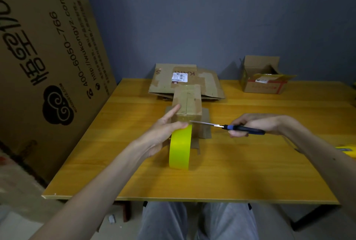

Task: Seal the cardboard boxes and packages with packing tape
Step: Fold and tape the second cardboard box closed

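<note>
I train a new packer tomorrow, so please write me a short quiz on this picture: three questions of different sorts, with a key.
1. True or false: the top flaps of the far box at the right of the table are closed.
2. The right hand holds: A) a marker B) scissors C) a knife.
3. Fill in: the tape roll is ___ in colour.
Key: 1 false; 2 B; 3 yellow.

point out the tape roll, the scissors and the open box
tape roll (180, 151), head view, yellow outer face
scissors (207, 123), head view, blade
open box (263, 85), head view, front wall
</note>
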